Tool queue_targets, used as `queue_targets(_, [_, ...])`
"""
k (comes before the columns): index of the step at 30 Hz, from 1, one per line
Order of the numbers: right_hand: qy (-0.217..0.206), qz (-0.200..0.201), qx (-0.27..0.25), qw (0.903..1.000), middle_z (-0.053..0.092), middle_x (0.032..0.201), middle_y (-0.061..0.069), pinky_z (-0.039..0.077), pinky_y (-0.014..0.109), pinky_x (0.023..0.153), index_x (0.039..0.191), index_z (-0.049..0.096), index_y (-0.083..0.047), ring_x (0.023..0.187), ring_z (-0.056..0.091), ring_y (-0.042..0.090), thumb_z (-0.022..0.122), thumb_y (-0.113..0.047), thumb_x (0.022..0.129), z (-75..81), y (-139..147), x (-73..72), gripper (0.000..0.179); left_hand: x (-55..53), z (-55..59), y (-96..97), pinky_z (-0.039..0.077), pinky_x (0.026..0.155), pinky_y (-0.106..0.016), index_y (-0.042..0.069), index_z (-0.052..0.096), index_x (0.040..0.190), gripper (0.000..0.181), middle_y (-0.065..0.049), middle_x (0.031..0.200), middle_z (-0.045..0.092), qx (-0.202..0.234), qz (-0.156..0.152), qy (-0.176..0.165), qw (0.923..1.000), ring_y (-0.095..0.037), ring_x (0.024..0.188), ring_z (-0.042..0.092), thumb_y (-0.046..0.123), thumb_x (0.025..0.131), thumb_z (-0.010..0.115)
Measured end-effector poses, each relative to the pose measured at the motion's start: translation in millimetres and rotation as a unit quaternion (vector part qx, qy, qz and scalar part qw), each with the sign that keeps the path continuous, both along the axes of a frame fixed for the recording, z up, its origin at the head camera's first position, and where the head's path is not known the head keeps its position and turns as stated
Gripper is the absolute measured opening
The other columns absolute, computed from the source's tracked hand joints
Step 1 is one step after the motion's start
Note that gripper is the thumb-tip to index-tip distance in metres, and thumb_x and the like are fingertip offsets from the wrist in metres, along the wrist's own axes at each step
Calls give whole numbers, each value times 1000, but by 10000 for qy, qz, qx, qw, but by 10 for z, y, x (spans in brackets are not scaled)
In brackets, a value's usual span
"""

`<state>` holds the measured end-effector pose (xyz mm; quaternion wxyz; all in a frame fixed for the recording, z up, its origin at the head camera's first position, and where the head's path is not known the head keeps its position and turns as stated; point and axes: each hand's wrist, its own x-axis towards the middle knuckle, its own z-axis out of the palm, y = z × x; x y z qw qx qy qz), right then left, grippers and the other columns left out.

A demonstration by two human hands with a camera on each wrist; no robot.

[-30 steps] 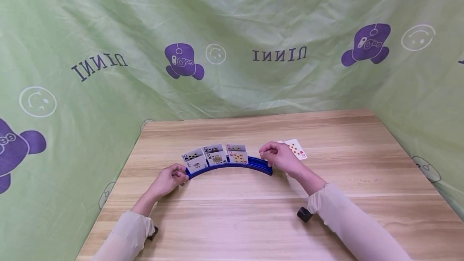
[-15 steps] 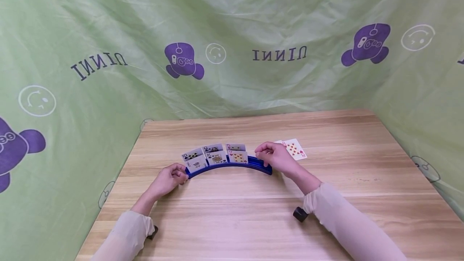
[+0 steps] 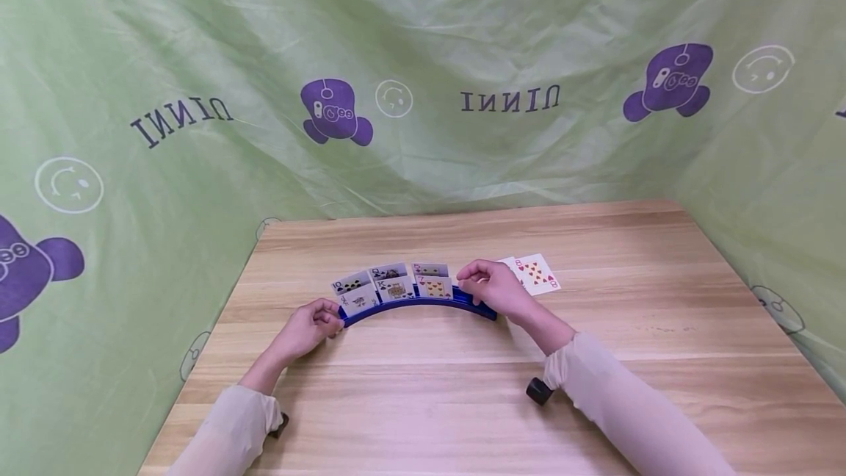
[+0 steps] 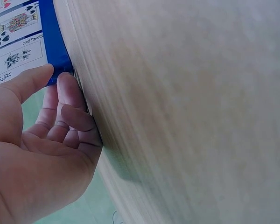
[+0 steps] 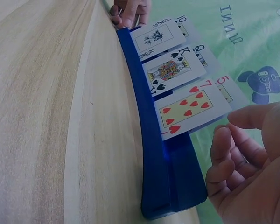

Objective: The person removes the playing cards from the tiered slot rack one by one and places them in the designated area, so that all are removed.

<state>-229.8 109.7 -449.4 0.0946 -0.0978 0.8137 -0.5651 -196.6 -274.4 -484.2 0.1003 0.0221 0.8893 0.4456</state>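
Observation:
A curved blue playing card holder (image 3: 423,301) stands on the table with cards in two rows. Its front row has a joker (image 5: 155,40), a king of spades (image 5: 173,70) and a seven of hearts (image 5: 193,109). Partly hidden behind them are a ten (image 3: 350,283), a queen (image 3: 388,270) and a five (image 3: 431,269). My left hand (image 3: 309,325) pinches the holder's left end between thumb and fingers. Beside the seven and above the holder's right part is my right hand (image 3: 499,289). Its fingers are loosely bent, thumb near the seven's corner, with nothing seen between them.
An eight of hearts (image 3: 537,273) lies face up on the wooden table (image 3: 423,402) behind my right hand, overlapping another card (image 3: 509,261). A green printed cloth (image 3: 423,153) hangs around the table's back and sides.
My right hand has moved left along the holder toward the seven of hearts, uncovering more of the loose cards behind it. The left hand and the holder have stayed put.

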Motion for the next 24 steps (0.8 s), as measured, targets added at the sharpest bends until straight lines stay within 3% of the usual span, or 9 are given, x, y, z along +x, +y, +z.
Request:
queue_targets(2, [9,5,-9,10000,66,90,10,50,29,62,105,68,-3,63,60,18,68,-10,90,13,-15,2,16,8,7,4,50,67,-22,-3,59,116,29,-13,94,70,7,-21,18,10000,-15,79,63,5,90,67])
queue_targets(5, [39,37,-4,10000,65,89,10,50,29,61,105,68,-2,65,62,22,68,-10,89,14,-36,-9,17,72,154,69,50,67,-23,-7,58,115,27,-18,93,69,4,-122,65,9999,-19,80,64,1,90,65])
queue_targets(8, [42,70,-32,10000,65,89,10,50,29,60,105,68,-2,67,62,25,69,-10,89,12,-63,-18,18,72,157,73,50,66,-24,-8,58,115,26,-18,93,69,-10,-135,75,9999,-20,80,64,0,91,64])
queue_targets(9, [41,76,-44,10000,65,89,10,50,29,59,105,68,-2,67,62,26,69,-10,89,13,-72,-18,18,69,154,68,50,66,-23,-7,58,114,26,-18,93,69,-13,-130,67,9999,-19,79,64,1,90,65])
queue_targets(12, [44,103,-51,9999,65,89,11,51,29,59,105,67,-2,66,62,24,69,-10,90,24,-100,-13,17,4,4,-3,50,67,-22,-4,59,115,27,-13,93,70,-24,-85,47,10000,-14,78,63,4,90,66])
queue_targets(24, [191,155,90,9997,66,89,10,51,27,57,102,68,-2,60,59,14,68,-8,90,26,-149,-11,14,-16,-31,-13,50,68,-22,-1,60,113,25,-8,90,69,-77,12,-18,10000,-12,76,62,4,89,67])
